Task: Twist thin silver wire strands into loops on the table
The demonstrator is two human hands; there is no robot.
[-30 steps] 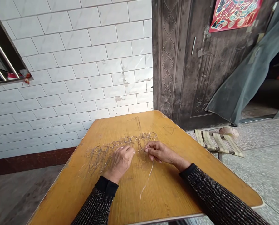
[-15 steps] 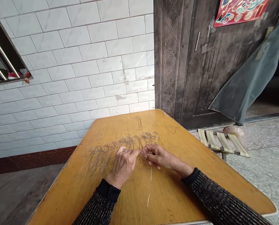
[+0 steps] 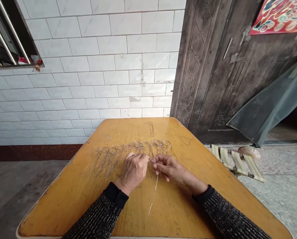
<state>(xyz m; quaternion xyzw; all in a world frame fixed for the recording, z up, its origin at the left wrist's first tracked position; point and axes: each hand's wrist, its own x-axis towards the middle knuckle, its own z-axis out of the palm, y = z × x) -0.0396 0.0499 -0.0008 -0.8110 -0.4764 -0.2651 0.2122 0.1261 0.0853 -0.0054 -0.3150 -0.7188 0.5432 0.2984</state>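
Observation:
A thin silvery wire point(image 3: 154, 196) runs between my two hands, its loose end hanging down over the table toward me. My left hand point(image 3: 135, 168) is closed in a pinch on the wire, a ring on one finger. Just to its right, my right hand point(image 3: 166, 166) pinches the same wire between thumb and fingers. The fingertips of both hands nearly meet. Behind them lies a row of looped wires point(image 3: 111, 151) with long tails, spread from left to right across the table; the hands hide part of it.
The wooden table point(image 3: 188, 205) has rounded corners. Bent wire pieces lie toward its far end point(image 3: 151, 127) and a wire triangle point(image 3: 187, 140) at right. A folding stool point(image 3: 235, 161) stands on the floor to the right. A tiled wall point(image 3: 108, 76) and dark door point(image 3: 213, 83) rise behind.
My view has turned, so the wall and door appear shifted right. The wire's loose end has swung to the left. Both hands still pinch close together.

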